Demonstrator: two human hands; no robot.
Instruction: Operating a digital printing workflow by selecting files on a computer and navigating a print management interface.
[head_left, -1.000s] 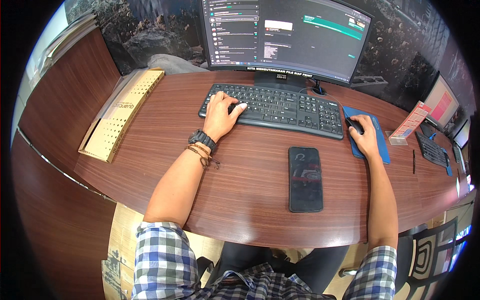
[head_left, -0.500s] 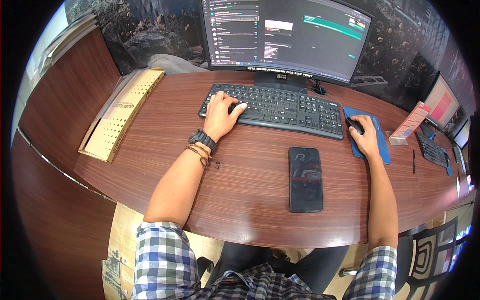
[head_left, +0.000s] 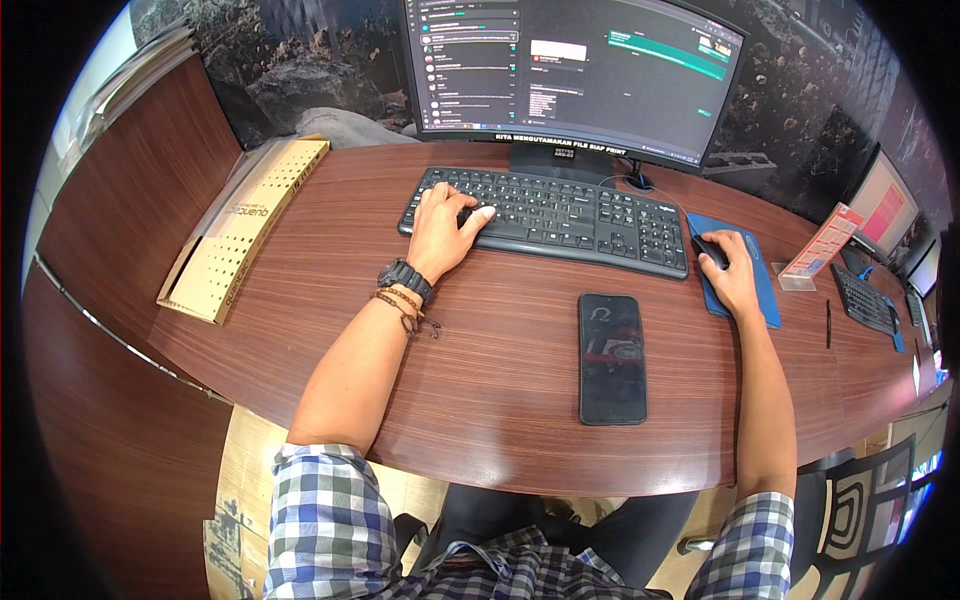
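Head view: nothing shifts since second ago. Left hand (head_left: pixel 440 232) still rests on keyboard (head_left: pixel 545 218), fingers loosely spread over left keys, pinching nothing. Right hand (head_left: pixel 732 275) still cups mouse (head_left: pixel 709 251) on blue pad (head_left: pixel 735 270), grip curled round it. Phone (head_left: pixel 611 357) lies flat on table (head_left: pixel 330 280), between both grips, nearer body. Judgement: pause, reading monitor (head_left: pixel 570 75).

The black full-size keyboard (head_left: pixel 545 215) lies at upper centre on the curved brown wood-grain worktop (head_left: pixel 300 300), below the wide dark monitor (head_left: pixel 570 70). Right of it, the black mouse (head_left: pixel 708 250) sits on the blue rectangular mouse pad (head_left: pixel 765 300). The black slab smartphone (head_left: pixel 611 358) lies centre frame, below the keyboard. The long perforated tan cardboard box (head_left: pixel 245 225) lies at left.
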